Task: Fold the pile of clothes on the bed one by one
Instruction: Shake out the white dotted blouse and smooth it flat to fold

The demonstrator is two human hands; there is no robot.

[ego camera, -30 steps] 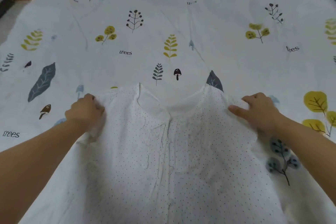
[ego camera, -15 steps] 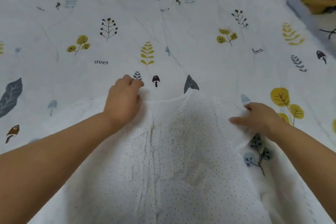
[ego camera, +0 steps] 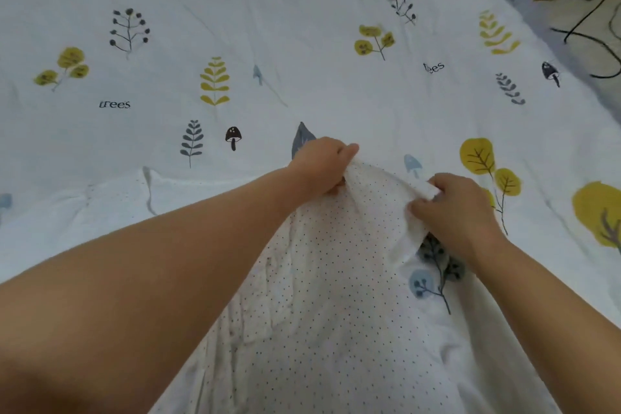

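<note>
Lying on the bed (ego camera: 336, 84) (leaf-print sheet): one white dotted garment (ego camera: 329, 296). Left hand (ego camera: 319, 166) and right hand (ego camera: 453, 208) each pinch its raised upper edge, near together.

matt dotted cotton shirt (ego camera: 336, 296), printed cloth bedsheet (ego camera: 302, 44)

The bedsheet (ego camera: 336, 91) carries the printed word "trees" (ego camera: 114, 104) to the left of the brown mushroom motif (ego camera: 233, 137). A second, partly creased print (ego camera: 433, 67) up and to the right of the mushroom probably reads "trees" too. Further prints near the sheet's far edge are too blurred to read.
</note>
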